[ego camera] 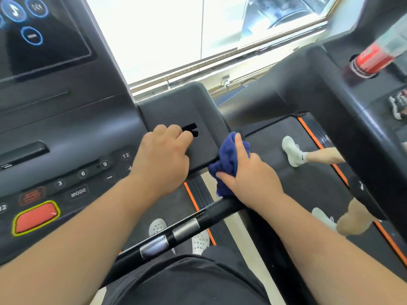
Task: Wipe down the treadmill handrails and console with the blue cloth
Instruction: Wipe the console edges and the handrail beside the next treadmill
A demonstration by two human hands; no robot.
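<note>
1. Showing round lit icons, a dark screen (44, 34) sits at the top left of the treadmill's console (66, 119).
2. Below it, the console carries numbered buttons (82, 173), a MODE key (78, 192) and a red stop button (36, 217) with a yellow-green rim.
3. A long slot (24, 151) is recessed in the console face; nothing can be made out inside it.
4. The left hand (163, 159) rests on the flat black side panel (182, 119) right of the console, fingers curled together over a small black slot.
5. A black handrail (176, 232) with two silver sensor plates runs diagonally under both forearms.
6. The blue cloth (229, 157) is a dark blue, bunched, fuzzy wad pressed against the side panel's right corner.
7. The right hand (248, 175) clamps the cloth, thumb underneath, index finger stretched along its top, the other fingers wrapped behind.
8. On the neighbouring treadmill at right, a cup holder (361, 69) contains a red-labelled bottle (374, 56), and another person's legs in white shoes (291, 150) stand on its belt.
</note>
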